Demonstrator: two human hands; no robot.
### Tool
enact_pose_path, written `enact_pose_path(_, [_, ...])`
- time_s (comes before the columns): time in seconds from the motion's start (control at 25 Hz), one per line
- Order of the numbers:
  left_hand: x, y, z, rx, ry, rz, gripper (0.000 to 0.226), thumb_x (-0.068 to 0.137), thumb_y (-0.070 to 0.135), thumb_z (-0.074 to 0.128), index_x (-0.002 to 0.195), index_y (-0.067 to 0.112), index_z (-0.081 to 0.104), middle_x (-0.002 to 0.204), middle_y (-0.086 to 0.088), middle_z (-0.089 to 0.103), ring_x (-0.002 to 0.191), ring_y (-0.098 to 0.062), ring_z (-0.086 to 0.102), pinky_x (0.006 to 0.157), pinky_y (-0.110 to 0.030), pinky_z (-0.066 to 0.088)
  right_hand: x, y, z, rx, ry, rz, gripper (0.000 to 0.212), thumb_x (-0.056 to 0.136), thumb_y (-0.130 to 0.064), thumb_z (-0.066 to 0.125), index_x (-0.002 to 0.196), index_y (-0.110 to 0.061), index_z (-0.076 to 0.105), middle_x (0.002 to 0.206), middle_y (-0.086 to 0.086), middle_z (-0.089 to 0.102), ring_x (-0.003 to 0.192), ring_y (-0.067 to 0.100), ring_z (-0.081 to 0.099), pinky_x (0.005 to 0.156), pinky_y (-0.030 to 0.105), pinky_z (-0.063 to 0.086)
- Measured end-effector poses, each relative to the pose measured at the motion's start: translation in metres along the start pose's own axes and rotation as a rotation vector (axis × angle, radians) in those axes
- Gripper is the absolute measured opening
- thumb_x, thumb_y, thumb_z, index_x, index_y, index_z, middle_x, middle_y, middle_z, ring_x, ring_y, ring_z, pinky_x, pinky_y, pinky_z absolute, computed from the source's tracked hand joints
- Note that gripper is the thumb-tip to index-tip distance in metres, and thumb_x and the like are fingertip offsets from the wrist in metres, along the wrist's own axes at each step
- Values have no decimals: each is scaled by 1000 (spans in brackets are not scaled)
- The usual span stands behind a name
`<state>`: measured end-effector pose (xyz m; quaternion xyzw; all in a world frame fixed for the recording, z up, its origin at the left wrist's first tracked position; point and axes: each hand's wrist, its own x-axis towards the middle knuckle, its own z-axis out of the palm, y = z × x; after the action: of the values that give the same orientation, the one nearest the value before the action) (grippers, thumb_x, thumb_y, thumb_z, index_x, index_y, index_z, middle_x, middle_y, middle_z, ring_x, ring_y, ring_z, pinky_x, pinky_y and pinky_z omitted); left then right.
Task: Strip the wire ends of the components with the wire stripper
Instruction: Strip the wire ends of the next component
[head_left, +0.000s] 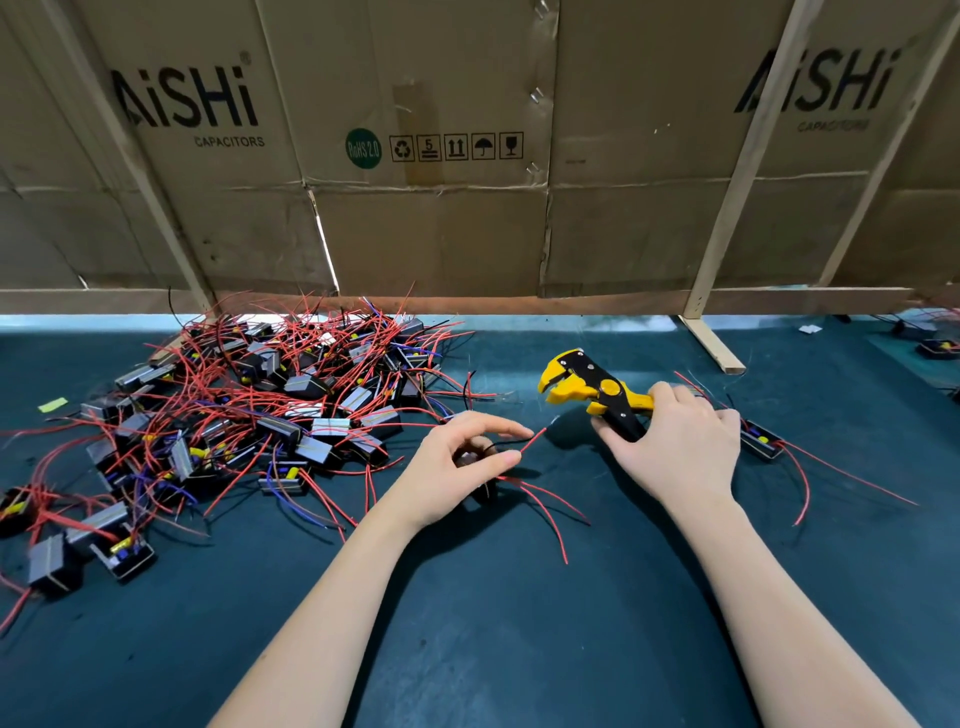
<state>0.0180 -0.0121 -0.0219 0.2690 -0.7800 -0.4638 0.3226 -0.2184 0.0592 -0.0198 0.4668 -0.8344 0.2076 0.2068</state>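
On the dark green counter (519, 649), just right of the heap of wired parts (249, 410), the left hand (457, 467) pinches a red wire (532, 441) between thumb and forefinger, its free end slanting up and to the right. That end points toward the wire stripper (592, 387), which the right hand (675, 447) grips by the handles, fingers curled, its yellow jaws gaping leftward and a little above the tip. The part that the wire belongs to seems tucked under the left palm, mostly hidden.

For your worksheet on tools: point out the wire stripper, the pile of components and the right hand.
wire stripper (587, 387), head view, black body near the pivot
pile (270, 405), head view, its middle
right hand (680, 441), head view, back of hand
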Motion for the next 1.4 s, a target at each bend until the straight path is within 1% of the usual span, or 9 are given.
enact_pose_path(0.12, [0, 0, 3, 161, 104, 106, 19, 85, 15, 75, 100, 27, 76, 111, 9, 64, 104, -12, 57, 94, -17, 40, 1, 2, 2, -3, -20, 7, 59, 77, -73, 53, 86, -15, 54, 93, 2, 65, 92, 26, 61, 79, 39, 33])
enact_pose_path(0.2, [0, 1, 6, 273, 132, 181, 12, 84, 17, 76, 93, 25, 78, 105, 13, 68, 108, -10, 56, 97, -18, 37, 1, 2, 2, 2, -19, 14, 59, 77, -74, 53, 86, -15, 54, 92, 1, 65, 91, 25, 61, 79, 39, 32])
enact_pose_path(0.32, [0, 1, 12, 371, 93, 194, 7, 82, 20, 78, 89, 22, 77, 86, 16, 71, 91, -7, 58, 88, -26, 43, 1, 1, 0, 24, 16, 1, 58, 76, -73, 55, 83, -16, 53, 87, 0, 63, 87, 25, 60, 77, 38, 30])
enact_pose_path(0.44, [1, 0, 17, 383, 157, 139, 4, 86, 18, 74, 87, 21, 75, 75, 17, 66, 80, -9, 58, 80, -28, 45, 0, -1, -1, 40, 63, -49, 56, 74, -69, 62, 80, -14, 53, 80, 2, 62, 83, 28, 59, 74, 38, 28])
enact_pose_path(0.64, [4, -1, 7, 156, 282, 25, 13, 92, 9, 63, 84, 19, 66, 75, 3, 65, 69, -6, 55, 70, -21, 43, -2, -3, -2, 9, 89, -122, 55, 70, -64, 70, 76, -12, 52, 74, 4, 59, 78, 31, 58, 72, 38, 30])
enact_pose_path(0.84, [5, -1, 9, 141, 308, -9, 11, 93, 9, 62, 84, 13, 67, 77, -8, 68, 68, -6, 53, 67, -19, 39, -5, -8, -1, 17, 70, -152, 56, 71, -66, 68, 79, -12, 53, 74, 2, 58, 75, 30, 58, 72, 38, 30])
enact_pose_path(1.0, [6, -4, 8, 135, 366, -42, 12, 93, 12, 61, 83, 15, 66, 63, -13, 59, 61, -12, 47, 60, -23, 35, -4, -9, -1, 7, 43, -156, 56, 72, -68, 64, 81, -14, 54, 75, 0, 58, 76, 28, 59, 74, 39, 29])
enact_pose_path(1.2, [6, -6, 8, 70, 398, -35, 13, 94, 8, 59, 83, 13, 64, 54, 4, 51, 56, -8, 45, 56, -16, 35, -5, -7, 2, -32, -10, -118, 56, 73, -71, 60, 85, -16, 55, 80, -1, 60, 81, 26, 59, 76, 38, 30])
enact_pose_path(1.4, [6, -7, 11, 114, 355, -45, 16, 94, 13, 61, 79, 19, 62, 52, 2, 54, 50, -8, 44, 51, -12, 32, -7, -11, 3, -13, -29, -116, 57, 73, -71, 59, 84, -16, 55, 80, 0, 59, 81, 26, 59, 76, 39, 30])
